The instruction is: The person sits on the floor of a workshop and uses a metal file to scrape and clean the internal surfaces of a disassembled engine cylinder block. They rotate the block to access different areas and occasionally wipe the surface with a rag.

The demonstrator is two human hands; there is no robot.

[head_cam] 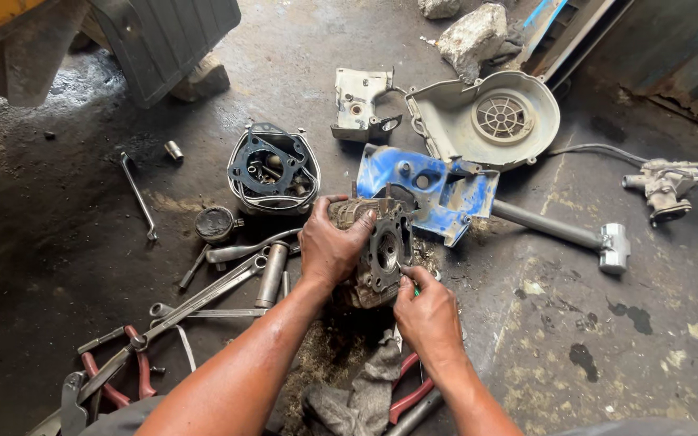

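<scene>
Greasy finned metal cylinder (pixel 369 250) | left hand (pixel 331 246) gripping | right hand (pixel 426 311) pinching edge

The left hand (pixel 331 246) covers much of the finned grey metal engine cylinder (pixel 373 250). The red-handled pliers (pixel 111 367) run partly under long steel wrenches. The crumpled grey rag (pixel 361 396) and both forearms are cut off by the bottom edge.
</scene>
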